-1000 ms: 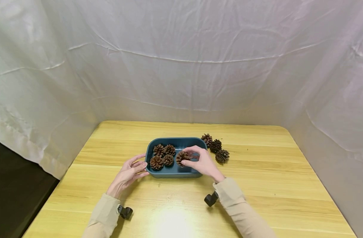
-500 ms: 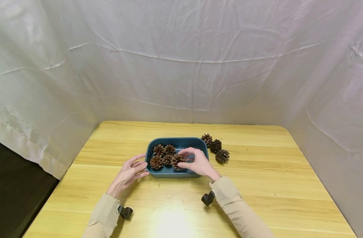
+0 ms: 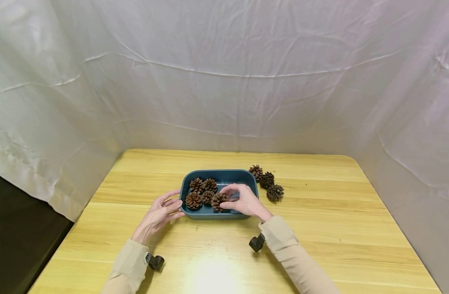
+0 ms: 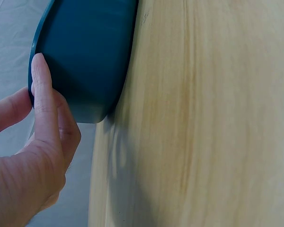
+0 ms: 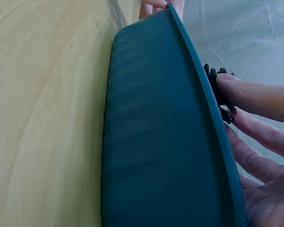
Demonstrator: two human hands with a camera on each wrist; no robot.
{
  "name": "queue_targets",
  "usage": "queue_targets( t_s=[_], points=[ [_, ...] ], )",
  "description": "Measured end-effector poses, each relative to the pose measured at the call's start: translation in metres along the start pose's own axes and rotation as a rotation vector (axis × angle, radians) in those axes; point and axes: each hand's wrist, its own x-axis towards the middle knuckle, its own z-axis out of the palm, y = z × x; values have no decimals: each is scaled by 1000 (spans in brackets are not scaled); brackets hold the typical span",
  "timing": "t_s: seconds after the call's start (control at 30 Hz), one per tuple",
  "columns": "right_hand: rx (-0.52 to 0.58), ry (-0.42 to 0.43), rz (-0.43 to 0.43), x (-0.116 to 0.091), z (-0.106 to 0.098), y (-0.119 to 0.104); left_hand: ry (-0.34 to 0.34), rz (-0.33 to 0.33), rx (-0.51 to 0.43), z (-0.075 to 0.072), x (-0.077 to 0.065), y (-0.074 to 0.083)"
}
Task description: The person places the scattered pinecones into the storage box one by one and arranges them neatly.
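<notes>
The right hand's fingers were drawn in to the width of one pine cone (image 3: 219, 202), pinching it low inside the blue tray (image 3: 217, 217), thumb on the near side and the other fingers beyond. In the right wrist view the thumb tip pressed the cone's dark scales just past the tray's rim. Directly left of those fingers, four more cones (image 3: 193, 200) sat close together in the tray, and to their right, outside it, three loose cones (image 3: 266, 180) lay bunched on the tabletop (image 3: 320, 228). The left hand (image 3: 158, 213) had its fingers spread and bent about the tray's left end, fingertips touching the rim and outer wall; the left wrist view showed them meeting the tray near its corner. The right hand (image 3: 245, 201) reached in from the tray's right side, its palm above the near rim.
</notes>
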Motion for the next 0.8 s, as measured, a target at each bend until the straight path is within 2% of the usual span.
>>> queue_targets(
  t_s=[0.4,0.8],
  points=[
    [-150,-28,-8,6,-3,4,-3,2,-9,1,0,1],
    [-176,-85,45,10,-4,4,-5,2,-5,1,0,1]
  ],
)
